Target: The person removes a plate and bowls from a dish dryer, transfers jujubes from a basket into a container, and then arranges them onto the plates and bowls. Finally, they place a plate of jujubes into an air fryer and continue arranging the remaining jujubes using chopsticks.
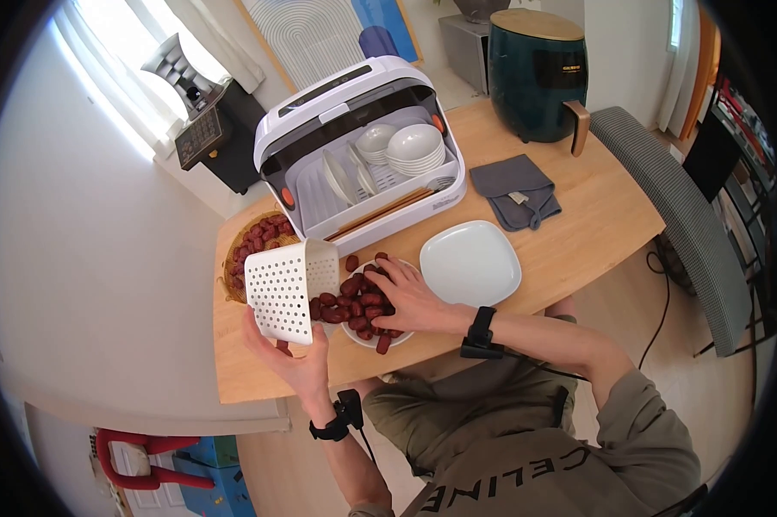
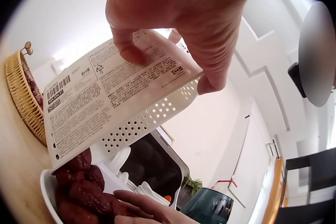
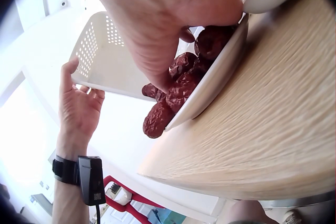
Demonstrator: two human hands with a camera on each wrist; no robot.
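Here my left hand (image 1: 294, 358) grips the tilted perforated basket (image 1: 276, 293), thumb and fingers round its base, its mouth toward the dates (image 1: 367, 306). My right hand (image 1: 427, 308) is spread wide over them, fingers touching, in the white dish (image 3: 212, 90). Only the left wrist view gives me the printed label (image 2: 79, 103) under the basket; the right wrist view looks inside. Some right fingertips are hidden among the dates, and these cover most of the dish. Counting outward: one pale plate (image 1: 470, 263) just beside my right hand, one folded cloth (image 1: 509, 183) past it, one wicker tray (image 2: 23, 98) of dates beyond my left, one dish cabinet (image 1: 388, 228) ahead of both, all on the worktop (image 1: 578, 233). The dates are too heaped to count.
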